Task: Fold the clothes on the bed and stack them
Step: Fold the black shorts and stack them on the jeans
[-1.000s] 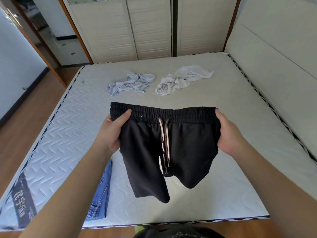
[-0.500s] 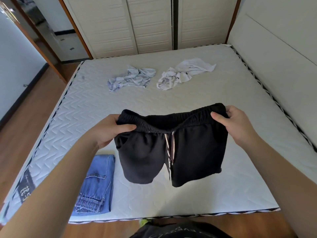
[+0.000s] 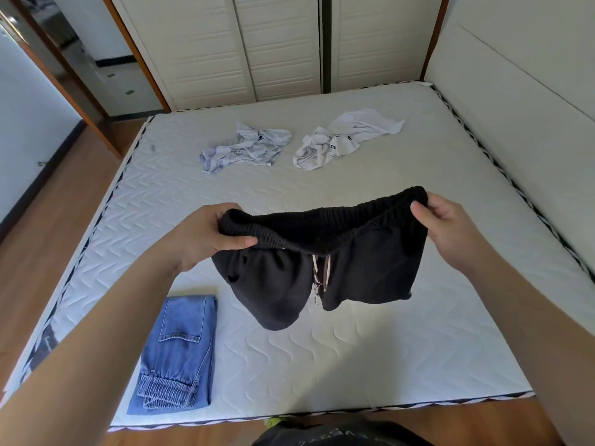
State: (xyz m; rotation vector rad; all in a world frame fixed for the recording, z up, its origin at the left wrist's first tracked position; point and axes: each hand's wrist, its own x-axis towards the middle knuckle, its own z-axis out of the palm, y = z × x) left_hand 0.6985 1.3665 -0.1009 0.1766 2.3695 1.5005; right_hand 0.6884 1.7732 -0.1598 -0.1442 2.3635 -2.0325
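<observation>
Above the near half of the mattress (image 3: 370,342), a pair of black shorts (image 3: 322,262) hangs in the air, held by its elastic waistband at both ends. The left hand (image 3: 206,239) pinches the left end, thumb laid across the band and fingers curled behind it; the right hand (image 3: 447,226) grips the right end, thumb on the near side, fingers wrapped round the far edge. The waistband sags between them and gapes open, and the two legs dangle clear of the mattress with the drawstring (image 3: 320,275) between them.

Folded jeans (image 3: 180,355) lie flat near the front left corner, so one item looks finished. Two crumpled shirts, a pale blue one (image 3: 244,149) and a white one (image 3: 341,140), wait side by side farther up, well apart from the hands.

The step in hand appears to be straightening the shorts before folding. Next, the waistband likely needs pulling taut so front and back lie together, then lowering onto bare mattress beside the jeans, legs smoothed flat, before one half goes over the other.
</observation>
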